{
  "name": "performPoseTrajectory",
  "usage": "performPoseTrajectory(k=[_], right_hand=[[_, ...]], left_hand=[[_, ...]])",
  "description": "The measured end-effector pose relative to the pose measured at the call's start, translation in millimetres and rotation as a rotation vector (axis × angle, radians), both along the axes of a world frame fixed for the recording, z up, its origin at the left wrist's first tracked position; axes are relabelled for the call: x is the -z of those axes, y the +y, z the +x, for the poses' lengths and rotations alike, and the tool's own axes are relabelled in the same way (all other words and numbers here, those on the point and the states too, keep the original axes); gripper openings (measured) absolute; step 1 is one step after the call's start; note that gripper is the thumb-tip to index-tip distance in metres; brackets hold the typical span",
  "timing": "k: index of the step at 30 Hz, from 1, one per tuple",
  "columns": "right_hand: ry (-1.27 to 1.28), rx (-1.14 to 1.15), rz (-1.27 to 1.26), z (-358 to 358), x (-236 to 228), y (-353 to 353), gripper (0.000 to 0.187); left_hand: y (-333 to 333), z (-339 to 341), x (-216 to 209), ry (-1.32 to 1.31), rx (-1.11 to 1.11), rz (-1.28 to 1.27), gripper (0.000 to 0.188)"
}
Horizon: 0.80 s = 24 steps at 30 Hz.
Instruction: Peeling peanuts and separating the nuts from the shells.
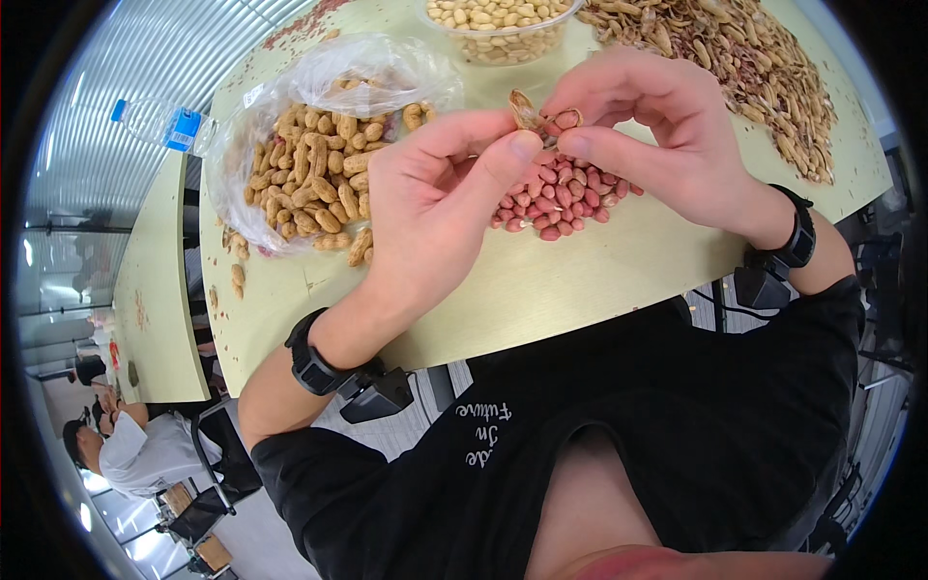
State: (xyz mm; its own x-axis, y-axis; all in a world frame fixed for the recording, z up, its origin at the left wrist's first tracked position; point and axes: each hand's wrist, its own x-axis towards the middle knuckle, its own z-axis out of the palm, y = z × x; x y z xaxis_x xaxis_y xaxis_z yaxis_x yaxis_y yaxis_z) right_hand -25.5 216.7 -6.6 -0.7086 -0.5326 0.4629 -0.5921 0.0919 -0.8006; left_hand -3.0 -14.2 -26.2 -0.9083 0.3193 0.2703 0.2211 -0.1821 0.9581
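A cracked peanut is held between my hands over the table. My left hand (435, 193) pinches one piece of its shell (523, 108) between thumb and forefinger. In my right hand (672, 145), closed at the fingertips, is the other shell half (565, 121), with a reddish kernel showing inside. Right below lies a heap of pink-red skinned peanut kernels (561, 198), partly hidden by my fingers. To the left of my left hand, unshelled peanuts (319, 174) fill a clear plastic bag (387, 63) whose mouth lies open.
Pale peeled peanuts sit in a clear round tub (507, 43) at the far side. Empty shells form a wide pile (735, 72) at the far right. A plastic bottle (174, 126) is at the table's left edge. Another person (159, 449) sits at the lower left.
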Motion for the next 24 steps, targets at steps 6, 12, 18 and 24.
performPoseTrajectory(k=[6, 12, 18, 24], right_hand=[[0.012, 0.013, 0.032, -0.9, 1.7, -1.8, 0.022], [0.029, 0.017, 0.054, -1.8, 2.1, 0.2, 0.022], [0.049, 0.040, 0.040, -2.0, -1.6, 4.5, 0.020], [0.069, 0.075, -0.033, -2.9, 3.3, 6.7, 0.023]], left_hand=[[-1.7, -1.6, -1.8, 0.004, -0.005, -0.073, 0.017], [0.0, -4.1, -3.5, -0.055, -0.029, 0.005, 0.020], [-7.6, -15.1, 3.1, 0.187, -0.097, -0.232, 0.015], [-4.3, -15.6, -2.6, 0.293, -0.101, -0.557, 0.014]])
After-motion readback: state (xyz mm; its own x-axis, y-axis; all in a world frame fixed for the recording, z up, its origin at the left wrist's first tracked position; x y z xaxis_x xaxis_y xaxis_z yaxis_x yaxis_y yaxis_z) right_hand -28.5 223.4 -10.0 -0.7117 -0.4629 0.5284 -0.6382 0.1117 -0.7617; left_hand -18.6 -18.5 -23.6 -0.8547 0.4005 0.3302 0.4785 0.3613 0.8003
